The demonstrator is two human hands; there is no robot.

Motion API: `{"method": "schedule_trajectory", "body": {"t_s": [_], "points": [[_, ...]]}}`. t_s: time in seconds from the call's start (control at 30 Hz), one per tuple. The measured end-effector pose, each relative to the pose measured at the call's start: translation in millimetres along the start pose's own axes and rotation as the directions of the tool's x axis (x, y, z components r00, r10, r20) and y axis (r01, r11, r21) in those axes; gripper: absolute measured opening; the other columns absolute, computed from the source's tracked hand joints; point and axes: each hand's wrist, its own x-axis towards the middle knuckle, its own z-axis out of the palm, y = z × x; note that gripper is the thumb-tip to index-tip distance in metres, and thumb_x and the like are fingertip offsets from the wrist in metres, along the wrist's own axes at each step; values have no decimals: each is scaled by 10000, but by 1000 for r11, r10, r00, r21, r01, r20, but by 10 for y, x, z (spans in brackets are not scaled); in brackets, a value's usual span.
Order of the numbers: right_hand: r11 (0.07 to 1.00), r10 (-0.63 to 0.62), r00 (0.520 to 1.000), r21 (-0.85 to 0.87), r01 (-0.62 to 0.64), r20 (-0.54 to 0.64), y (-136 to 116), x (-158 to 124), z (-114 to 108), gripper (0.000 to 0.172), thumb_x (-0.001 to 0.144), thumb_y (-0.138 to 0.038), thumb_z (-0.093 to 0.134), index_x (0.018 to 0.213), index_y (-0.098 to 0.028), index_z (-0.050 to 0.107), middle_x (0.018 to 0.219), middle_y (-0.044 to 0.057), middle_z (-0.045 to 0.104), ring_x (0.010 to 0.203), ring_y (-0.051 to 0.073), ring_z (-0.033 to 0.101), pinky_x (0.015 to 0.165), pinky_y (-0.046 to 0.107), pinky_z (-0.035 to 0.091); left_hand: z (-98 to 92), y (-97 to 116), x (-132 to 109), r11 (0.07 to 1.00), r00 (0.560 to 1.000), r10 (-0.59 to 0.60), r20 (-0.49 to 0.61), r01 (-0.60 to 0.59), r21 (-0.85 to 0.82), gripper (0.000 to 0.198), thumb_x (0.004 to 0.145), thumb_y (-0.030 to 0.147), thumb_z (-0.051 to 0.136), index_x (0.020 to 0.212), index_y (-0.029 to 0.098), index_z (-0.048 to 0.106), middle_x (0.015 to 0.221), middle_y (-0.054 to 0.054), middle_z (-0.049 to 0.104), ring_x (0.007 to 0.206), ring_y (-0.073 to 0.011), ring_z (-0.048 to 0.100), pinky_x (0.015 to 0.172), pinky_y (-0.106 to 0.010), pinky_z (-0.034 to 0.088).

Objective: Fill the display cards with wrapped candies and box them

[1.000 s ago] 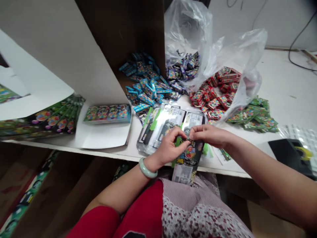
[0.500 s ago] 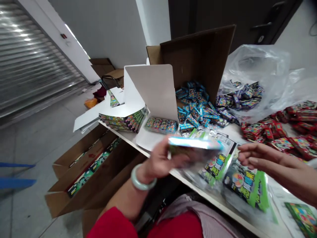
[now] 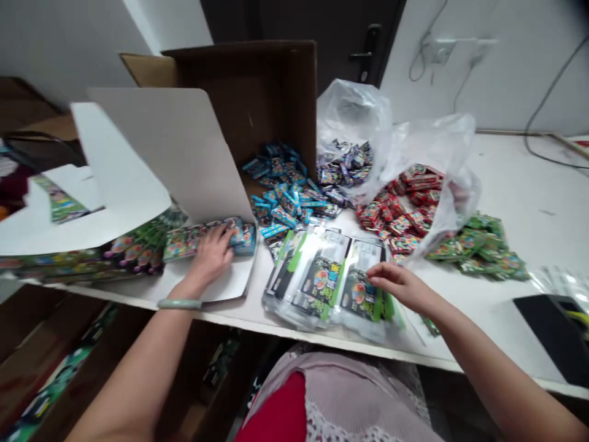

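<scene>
**Heaps Laid Out Colour by Colour**

A long white table (image 3: 519, 184) was viewed from the wearer's head, with a brown cardboard box (image 3: 248, 104) standing open at its far edge and a folded white card sheet (image 3: 175, 159) propped in front of the box. A clear plastic bag (image 3: 354, 116) was slumped just right of the box, and a second clear bag (image 3: 442, 147) was spread beside it. A heap of blue packets (image 3: 285, 196) was spilled at the foot of the box. Purple packets (image 3: 345, 169) were piled in the mouth of the first bag, and red packets (image 3: 400, 209) lay against the second. Green packets (image 3: 478, 252) were heaped just beyond them to the right. A fan of long green printed cards (image 3: 138, 252) was laid at the left, and a black pad (image 3: 556, 334) lay near the right edge.

The left hand (image 3: 209, 255) was closed over a row of small printed packets (image 3: 207, 236), gripping it on the white card sheet near the table's front edge. A pale green bangle (image 3: 179, 304) was worn on that wrist. The right hand (image 3: 400, 285) was half curled, its fingers (image 3: 380, 273) touching a stack of clear plastic packs (image 3: 322, 282) at the front of the table; whether anything was pinched could not be told.
</scene>
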Motion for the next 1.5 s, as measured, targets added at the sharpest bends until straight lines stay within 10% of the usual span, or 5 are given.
{"method": "schedule_trajectory", "body": {"t_s": [0.57, 0.87, 1.07, 1.23, 1.5], "points": [[970, 95, 995, -228, -85, 32, 370, 262, -52, 501, 600, -703, 628, 886, -314, 763, 1046, 50, 739, 1066, 325, 655, 963, 394, 504, -110, -150, -208, 951, 974, 63, 217, -124, 282, 606, 873, 23, 371, 1436, 247, 405, 1477, -44, 463, 1417, -205, 311, 1177, -433, 210], [994, 16, 996, -105, -7, 86, 239, 189, 92, 411, 740, -583, 642, 927, -223, 710, 957, 98, 745, 907, 287, 707, 841, 379, 574, -145, -158, -124, 982, 984, 24, 176, -57, 183, 511, 911, 247, 503, 1414, 202, 434, 1461, -130, 466, 1359, -352, 375, 1110, -572, 278], [887, -163, 987, -437, 146, -3, -64, 561, 187, 290, 885, -375, 532, 1050, -176, 664, 1055, 101, 717, 972, 238, 672, 891, 366, 522, -2, 745, -60, 981, 992, 118, -38, -122, -153, 654, 942, 410, 477, 1496, 167, 230, 1510, -175, 358, 1415, -308, 305, 1159, -509, 251], [658, -229, 972, -743, 118, -48, -343, 1018, 472, 518, 820, -289, 665, 1267, -56, 545, 1251, 230, 611, 1188, 308, 558, 1006, 381, 420, 380, 1766, -191, 953, 921, 185, 344, -82, -292, 864, 801, 555, 648, 1480, 171, 276, 1567, -200, 243, 1468, -387, 123, 1163, -596, 165], [675, -212, 972, -734, 68, -105, -583, 1111, 192, 139, 818, -234, 642, 924, -149, 673, 937, 123, 701, 859, 242, 642, 762, 319, 460, 479, 1804, -224, 959, 957, 69, 281, 13, -282, 985, 717, 419, 775, 1493, 176, 220, 1581, -208, 194, 1468, -411, 68, 1157, -631, 130]]}}
